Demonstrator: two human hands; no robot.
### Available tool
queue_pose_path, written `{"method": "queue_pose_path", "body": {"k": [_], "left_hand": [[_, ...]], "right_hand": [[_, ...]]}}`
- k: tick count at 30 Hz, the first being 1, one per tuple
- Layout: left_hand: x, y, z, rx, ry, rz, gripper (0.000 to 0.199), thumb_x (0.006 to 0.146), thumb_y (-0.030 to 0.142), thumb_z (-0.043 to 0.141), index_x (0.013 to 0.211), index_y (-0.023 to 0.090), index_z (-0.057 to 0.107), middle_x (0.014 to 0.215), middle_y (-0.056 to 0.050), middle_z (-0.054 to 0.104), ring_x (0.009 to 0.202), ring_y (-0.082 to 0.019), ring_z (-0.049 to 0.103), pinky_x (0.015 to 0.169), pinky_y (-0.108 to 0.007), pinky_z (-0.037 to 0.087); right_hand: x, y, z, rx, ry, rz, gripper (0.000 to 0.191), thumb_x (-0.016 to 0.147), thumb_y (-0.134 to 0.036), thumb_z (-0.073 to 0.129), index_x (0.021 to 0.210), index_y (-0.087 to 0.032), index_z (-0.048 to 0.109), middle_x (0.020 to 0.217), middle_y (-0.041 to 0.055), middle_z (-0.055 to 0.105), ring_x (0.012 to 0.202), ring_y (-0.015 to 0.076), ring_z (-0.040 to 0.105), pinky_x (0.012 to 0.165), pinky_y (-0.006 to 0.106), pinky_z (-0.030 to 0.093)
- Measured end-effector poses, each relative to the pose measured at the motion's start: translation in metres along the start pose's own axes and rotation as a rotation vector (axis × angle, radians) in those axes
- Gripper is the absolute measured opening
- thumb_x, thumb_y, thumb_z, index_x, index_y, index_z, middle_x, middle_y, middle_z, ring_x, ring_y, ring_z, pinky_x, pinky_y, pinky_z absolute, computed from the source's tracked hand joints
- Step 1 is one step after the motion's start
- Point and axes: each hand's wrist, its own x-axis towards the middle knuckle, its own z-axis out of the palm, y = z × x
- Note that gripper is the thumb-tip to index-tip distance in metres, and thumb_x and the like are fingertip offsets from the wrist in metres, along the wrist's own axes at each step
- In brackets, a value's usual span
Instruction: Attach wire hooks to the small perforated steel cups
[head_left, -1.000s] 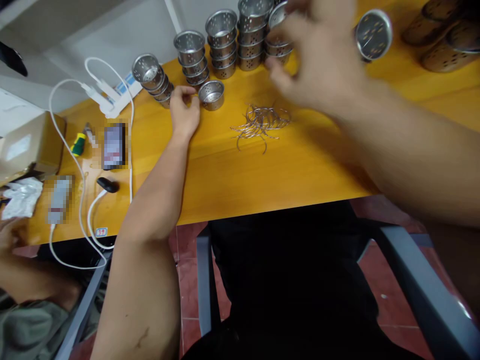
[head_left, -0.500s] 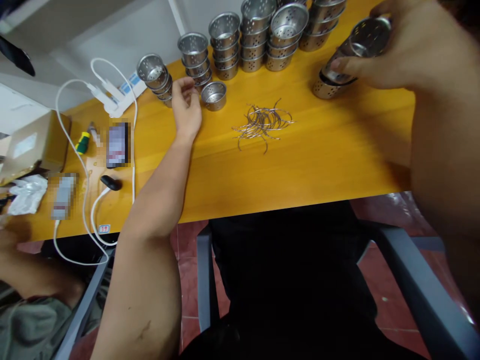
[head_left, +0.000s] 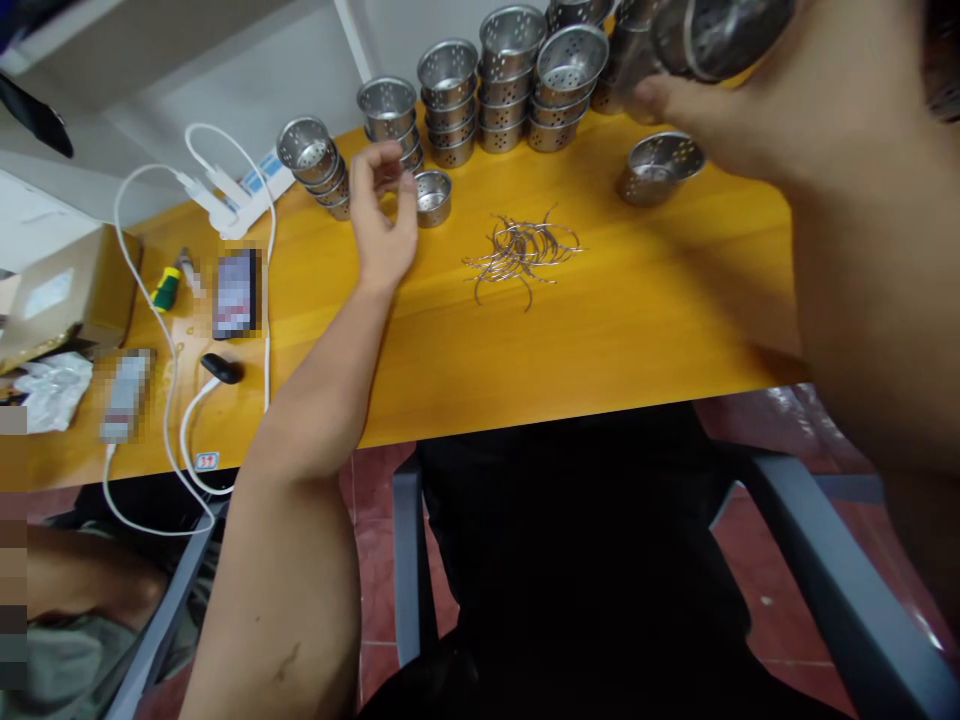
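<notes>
My left hand (head_left: 386,215) has its fingers curved and apart, holding nothing, just left of a single perforated metal cup (head_left: 434,200). A tangle of thin curved wires (head_left: 523,250) lies mid-table. At the upper right my right hand (head_left: 757,120) grips several stacked metal cups (head_left: 724,35), blurred by motion and raised off the table. Below them one perforated cup (head_left: 660,170) stands on the wood. Stacks of similar cups line the back, among them a leaning stack (head_left: 307,150) at the left and a tall one (head_left: 512,45) in the middle.
On the left of the table (head_left: 450,390) are a power strip (head_left: 247,205) with white cables, a phone (head_left: 235,292), a green-yellow tool (head_left: 166,288), a black plug-like item (head_left: 222,368) and a cardboard box (head_left: 75,290). Another person's arm (head_left: 90,570) shows at the lower left.
My right hand has lifted the stacked cups up and away, leaving one cup below. My left hand has shifted slightly right and its fingers have spread.
</notes>
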Motion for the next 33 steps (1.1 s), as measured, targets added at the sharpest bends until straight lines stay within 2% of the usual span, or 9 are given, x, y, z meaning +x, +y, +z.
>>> {"method": "queue_pose_path", "body": {"k": [3, 5, 8, 12, 15, 21, 27, 30, 33], "left_hand": [[-0.016, 0.019, 0.016, -0.156, -0.110, -0.026, 0.044, 0.090, 0.064, 0.080, 0.126, 0.044, 0.064, 0.153, 0.002, 0.061, 0.155, -0.028, 0.051, 0.122, -0.041, 0.053], [-0.023, 0.024, 0.026, -0.306, -0.196, -0.061, 0.051, 0.088, 0.061, 0.083, 0.130, 0.040, 0.066, 0.151, 0.001, 0.061, 0.158, -0.031, 0.051, 0.119, -0.043, 0.055], [-0.027, 0.022, 0.030, -0.459, -0.304, -0.167, 0.054, 0.089, 0.069, 0.078, 0.130, 0.034, 0.069, 0.140, -0.003, 0.068, 0.155, -0.034, 0.054, 0.112, -0.044, 0.059], [-0.025, 0.011, 0.017, -0.485, -0.418, -0.332, 0.058, 0.086, 0.072, 0.080, 0.128, 0.033, 0.069, 0.123, -0.006, 0.076, 0.121, -0.034, 0.076, 0.086, -0.040, 0.066], [-0.021, 0.004, 0.011, -0.537, -0.430, -0.347, 0.051, 0.086, 0.066, 0.083, 0.120, 0.029, 0.073, 0.109, -0.006, 0.077, 0.096, -0.028, 0.078, 0.068, -0.032, 0.060], [-0.018, -0.001, 0.014, -0.551, -0.396, -0.403, 0.049, 0.085, 0.070, 0.078, 0.102, 0.025, 0.074, 0.093, -0.006, 0.075, 0.078, -0.022, 0.074, 0.054, -0.028, 0.051], [-0.016, -0.005, 0.015, -0.525, -0.370, -0.408, 0.044, 0.087, 0.067, 0.073, 0.100, 0.024, 0.074, 0.092, -0.005, 0.078, 0.086, -0.023, 0.077, 0.066, -0.030, 0.060], [-0.015, -0.004, 0.013, -0.531, -0.407, -0.402, 0.037, 0.084, 0.058, 0.079, 0.103, 0.027, 0.073, 0.099, -0.004, 0.080, 0.095, -0.025, 0.079, 0.074, -0.032, 0.065], [-0.014, -0.004, 0.012, -0.519, -0.452, -0.410, 0.037, 0.083, 0.056, 0.080, 0.107, 0.029, 0.071, 0.098, -0.004, 0.081, 0.096, -0.028, 0.082, 0.068, -0.033, 0.064]], "right_hand": [[0.004, -0.031, 0.017, 0.152, -0.035, -0.411, 0.086, 0.103, -0.071, 0.074, 0.160, -0.011, 0.053, 0.155, 0.0180, 0.054, 0.143, 0.0436, 0.051, 0.125, 0.049, 0.039], [0.004, -0.053, 0.036, 0.254, -0.157, -0.536, 0.081, 0.101, -0.063, 0.077, 0.162, -0.017, 0.051, 0.155, 0.0176, 0.054, 0.146, 0.0400, 0.049, 0.127, 0.052, 0.039], [0.002, -0.080, 0.067, 0.420, -0.273, -0.499, 0.082, 0.098, -0.053, 0.078, 0.168, -0.035, 0.040, 0.164, 0.0080, 0.047, 0.151, 0.0347, 0.046, 0.129, 0.052, 0.040], [0.001, -0.089, 0.097, 0.545, -0.287, -0.369, 0.087, 0.091, -0.070, 0.077, 0.166, -0.047, 0.041, 0.147, -0.0012, 0.063, 0.146, 0.0378, 0.047, 0.118, 0.059, 0.047], [0.000, -0.082, 0.107, 0.571, -0.291, -0.360, 0.086, 0.087, -0.081, 0.075, 0.162, -0.047, 0.047, 0.136, -0.0001, 0.068, 0.141, 0.0380, 0.047, 0.112, 0.058, 0.048], [-0.012, -0.080, 0.094, 0.432, -0.249, -0.352, 0.079, 0.097, -0.082, 0.062, 0.156, -0.031, 0.052, 0.161, 0.0121, 0.046, 0.146, 0.0391, 0.041, 0.110, 0.055, 0.049], [-0.017, -0.083, 0.098, 0.352, -0.511, -0.371, 0.050, 0.102, -0.066, 0.059, 0.138, -0.032, 0.064, 0.141, 0.0115, 0.061, 0.136, 0.0386, 0.053, 0.109, 0.056, 0.049], [-0.016, -0.080, 0.102, 0.358, -0.534, -0.379, 0.043, 0.102, -0.063, 0.058, 0.126, -0.028, 0.067, 0.132, 0.0121, 0.065, 0.129, 0.0378, 0.057, 0.108, 0.055, 0.050], [-0.015, -0.078, 0.099, 0.364, -0.527, -0.360, 0.039, 0.099, -0.061, 0.060, 0.120, -0.028, 0.066, 0.132, 0.0111, 0.064, 0.126, 0.0369, 0.057, 0.109, 0.054, 0.049]]}}
